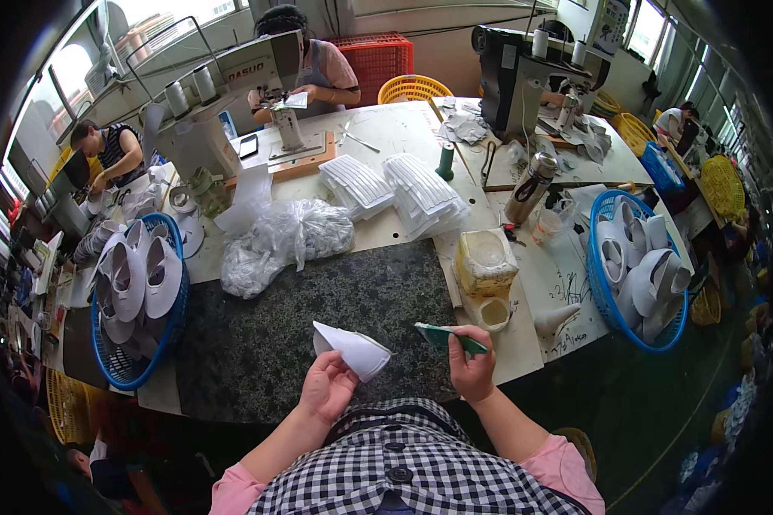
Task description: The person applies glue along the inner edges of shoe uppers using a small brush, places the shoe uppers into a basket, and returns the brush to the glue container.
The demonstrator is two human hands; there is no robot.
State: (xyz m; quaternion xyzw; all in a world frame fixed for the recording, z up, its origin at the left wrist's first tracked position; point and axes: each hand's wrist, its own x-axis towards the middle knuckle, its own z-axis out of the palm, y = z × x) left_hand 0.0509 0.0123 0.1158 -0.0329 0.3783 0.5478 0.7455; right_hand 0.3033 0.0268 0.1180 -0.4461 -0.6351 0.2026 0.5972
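Observation:
Above the dark speckled board [258,343], my left hand [328,386] pinches a white shoe upper [361,352], a folded, curved piece with its pointed end up and to the left. My right hand [472,367] is closed round a flat green tool [438,337]. The tool's narrow end points left toward the upper, with a gap between the two; its exact kind cannot be made out. Just beyond my right hand stands a crusted yellow-white glue container [487,262], with a round opening on top and a smaller cup at its front.
Blue baskets of white shoe uppers stand left [183,292] and right [594,283]. A clear plastic bag [288,240], stacks of white strips [421,193], a thermos [532,184] and a white cone [558,319] lie around the board. Beyond are sewing machines [288,129] and co-workers [335,73].

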